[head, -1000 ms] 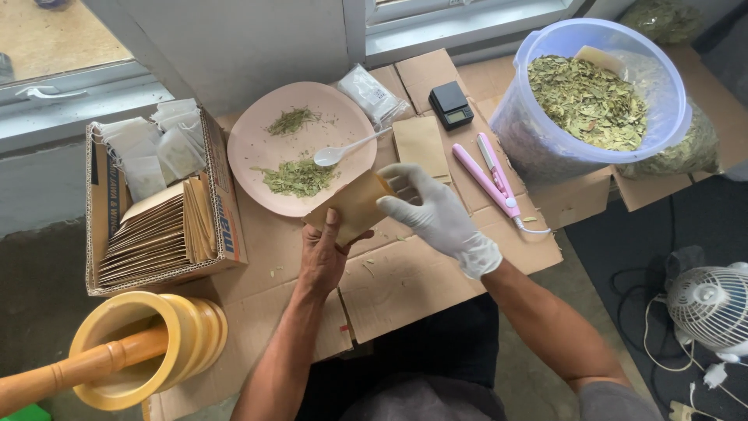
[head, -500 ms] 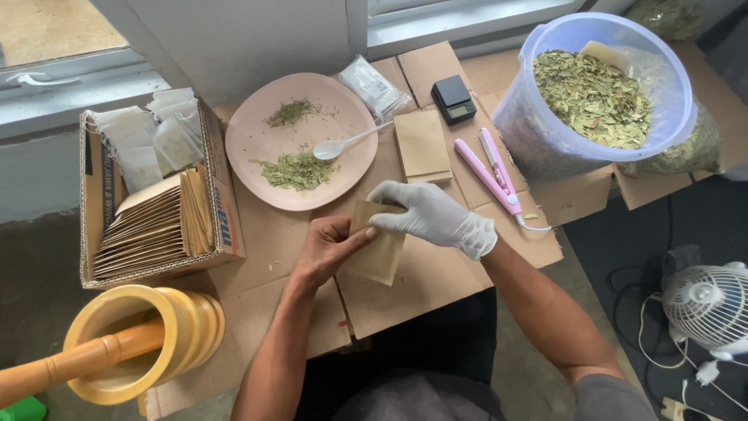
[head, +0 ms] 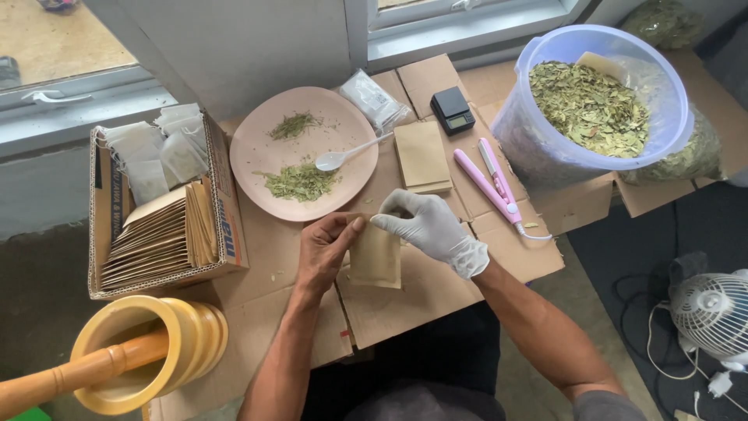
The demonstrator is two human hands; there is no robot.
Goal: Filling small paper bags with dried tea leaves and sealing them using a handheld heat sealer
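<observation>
At far left a yellow mortar [head: 148, 351] holds a thick wooden pestle [head: 70, 376], both smooth and rounded. Behind it a corrugated box [head: 226, 226] carries a fanned stack of flat brown pouches [head: 156, 238] and some filmy white bags [head: 156, 152].

Further right, a round pink plate [head: 257, 148] bears two small heaps of shredded dry green leaf, with a white plastic spoon [head: 343, 153] lying on its rim.

Below the plate, over the flattened cardboard [head: 413, 288] that serves as the bench, the bare left hand [head: 327, 249] and the gloved right hand [head: 428, 226] both pinch the top edge of a small brown paper pouch [head: 375, 257], which hangs upright between them just above the cardboard. Thumb and forefinger of each hand are pressed on the lip. Judging by that, the mouth is being handled; it would go best with the lip pulled flat and even and the pouch kept upright, so nothing inside spills.

Right of the hands lie spare pouches [head: 421, 156], a small black scale [head: 453, 110], and a slim pink sealer [head: 491, 183] with a white cord. A translucent tub [head: 538, 148] of crisp dried leaves [head: 592, 105] stands beyond, and a white fan [head: 713, 312] sits on the floor at far right.
</observation>
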